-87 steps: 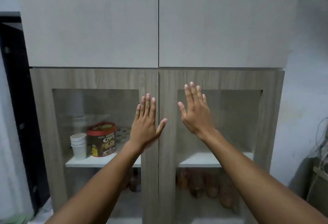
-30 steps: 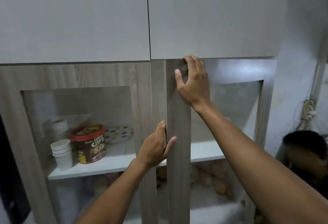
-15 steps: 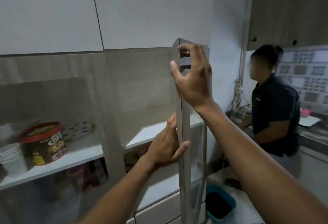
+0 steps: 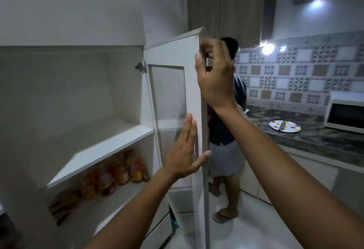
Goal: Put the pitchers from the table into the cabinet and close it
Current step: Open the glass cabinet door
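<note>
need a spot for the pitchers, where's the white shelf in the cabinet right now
In the head view the white shelf sits left of centre inside the open cabinet, just left of the swung-out glass door, with packaged goods on the level below.

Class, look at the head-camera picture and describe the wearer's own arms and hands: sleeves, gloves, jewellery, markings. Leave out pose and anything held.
Both forearms are bare right to the picture's lower edge; no sleeve shows. The left hand and the right hand wear no gloves, and no ring, watch or bracelet is visible. The fingers have short, unpainted nails. No tattoos or markings show.
</note>
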